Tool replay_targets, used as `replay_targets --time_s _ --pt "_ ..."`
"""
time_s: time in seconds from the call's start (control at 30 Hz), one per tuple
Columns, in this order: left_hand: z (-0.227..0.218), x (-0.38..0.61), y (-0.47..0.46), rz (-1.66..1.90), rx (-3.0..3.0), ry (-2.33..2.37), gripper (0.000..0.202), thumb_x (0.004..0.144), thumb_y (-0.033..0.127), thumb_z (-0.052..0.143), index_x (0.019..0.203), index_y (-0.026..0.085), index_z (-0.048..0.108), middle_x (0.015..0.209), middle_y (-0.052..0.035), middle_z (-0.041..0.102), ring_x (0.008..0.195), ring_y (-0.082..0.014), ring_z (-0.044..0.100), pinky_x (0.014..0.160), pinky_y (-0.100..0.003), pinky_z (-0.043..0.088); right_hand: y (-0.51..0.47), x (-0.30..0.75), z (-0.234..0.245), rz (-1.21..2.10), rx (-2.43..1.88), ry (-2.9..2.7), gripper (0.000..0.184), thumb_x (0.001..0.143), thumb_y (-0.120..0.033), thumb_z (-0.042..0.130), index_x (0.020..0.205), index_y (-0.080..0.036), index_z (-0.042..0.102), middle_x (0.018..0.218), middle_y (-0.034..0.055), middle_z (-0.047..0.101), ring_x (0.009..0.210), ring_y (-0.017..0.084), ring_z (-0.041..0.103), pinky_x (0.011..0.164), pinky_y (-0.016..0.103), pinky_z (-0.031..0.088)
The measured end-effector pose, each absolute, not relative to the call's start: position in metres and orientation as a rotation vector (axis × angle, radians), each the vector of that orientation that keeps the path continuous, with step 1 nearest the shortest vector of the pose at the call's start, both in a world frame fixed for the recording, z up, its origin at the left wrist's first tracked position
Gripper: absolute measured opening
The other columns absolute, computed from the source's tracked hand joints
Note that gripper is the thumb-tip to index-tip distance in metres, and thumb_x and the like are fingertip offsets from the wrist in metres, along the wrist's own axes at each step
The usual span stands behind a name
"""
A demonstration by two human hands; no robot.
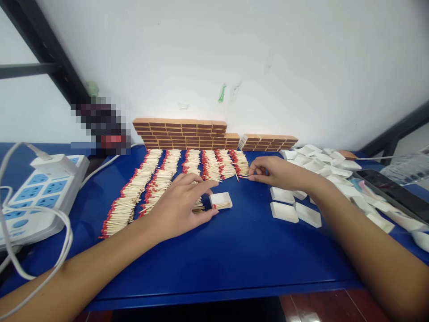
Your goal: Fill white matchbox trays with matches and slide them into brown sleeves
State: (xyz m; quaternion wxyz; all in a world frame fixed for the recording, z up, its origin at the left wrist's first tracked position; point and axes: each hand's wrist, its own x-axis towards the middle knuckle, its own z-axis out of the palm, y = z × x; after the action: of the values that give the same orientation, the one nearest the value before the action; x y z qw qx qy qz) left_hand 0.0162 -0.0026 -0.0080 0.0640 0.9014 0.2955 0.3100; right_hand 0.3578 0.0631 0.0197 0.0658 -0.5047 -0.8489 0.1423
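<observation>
On the table [241, 268], the left hand [177, 205], fingers open, and right hand [276, 173], fingers pinched, flank the tray [219, 198]. The pinch grips matches [243, 176]; others lie inside. A steady tray and red heads [214, 206] all leftward, as inside, would likely serve best.

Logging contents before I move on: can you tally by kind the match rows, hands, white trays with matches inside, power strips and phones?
Match rows: 6
Hands: 2 (left hand, right hand)
White tray with matches inside: 1
Power strip: 1
Phone: 1
Total: 11
</observation>
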Motion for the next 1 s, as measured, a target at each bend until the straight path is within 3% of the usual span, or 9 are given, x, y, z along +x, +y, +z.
replay_targets --time_s 0.63,1.0 --pt "-0.008 0.017 -0.003 0.937 2.712 0.899 0.049 0.092 0.030 0.080 0.138 0.025 0.061 0.113 -0.0046 0.079 0.114 -0.0277 0.067 0.103 -0.047 0.052 0.056 0.352 0.025 0.539 -1.502 -2.548 0.032 0.096 -0.053 0.060 0.090 -0.024 0.071 0.086 0.0055 0.070 0.072 0.021 0.059 0.065 0.034 0.041" --pt "-0.010 0.017 -0.002 0.937 2.726 0.897 0.052 0.092 0.031 0.081 0.139 0.024 0.061 0.114 -0.0044 0.079 0.114 -0.0275 0.067 0.102 -0.048 0.052 0.049 0.357 0.034 0.688 -1.613 -2.565 0.030 0.092 -0.055 0.067 0.091 -0.027 0.076 0.084 0.0051 0.071 0.071 0.022 0.061 0.063 0.035 0.042"
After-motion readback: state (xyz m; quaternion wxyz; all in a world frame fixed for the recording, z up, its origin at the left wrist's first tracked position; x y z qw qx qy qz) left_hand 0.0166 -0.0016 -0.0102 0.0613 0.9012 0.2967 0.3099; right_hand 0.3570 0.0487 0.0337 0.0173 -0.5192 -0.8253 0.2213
